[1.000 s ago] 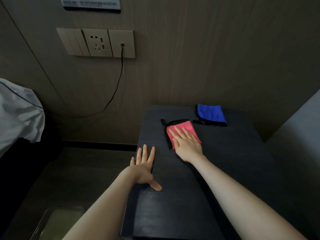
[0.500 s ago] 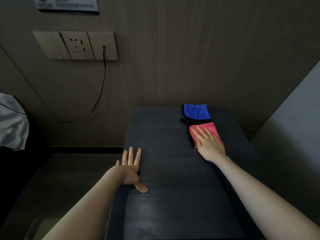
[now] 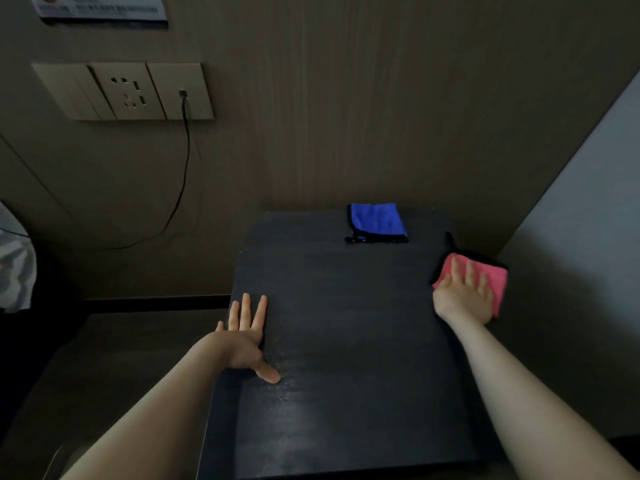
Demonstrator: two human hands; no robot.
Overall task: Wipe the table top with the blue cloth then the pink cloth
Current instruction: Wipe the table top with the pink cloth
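The dark table top (image 3: pixel 346 341) fills the middle of the head view. A folded blue cloth (image 3: pixel 376 221) with a black edge lies at its far side, near the wall. The pink cloth (image 3: pixel 493 275) sits at the table's right edge, partly over it. My right hand (image 3: pixel 465 296) presses flat on the pink cloth with straight fingers. My left hand (image 3: pixel 247 336) rests flat on the table's left edge, fingers spread, holding nothing.
A wood-grain wall stands behind the table with a socket panel (image 3: pixel 128 91) and a black cable (image 3: pixel 183 174) hanging from it. A pale wall (image 3: pixel 581 237) rises at the right. White bedding (image 3: pixel 14 268) shows at the far left. A lower surface (image 3: pixel 104 358) lies left of the table.
My right hand has slid the pink cloth rightwards across the table, from near the middle to the right edge. My left hand stayed on the left edge.
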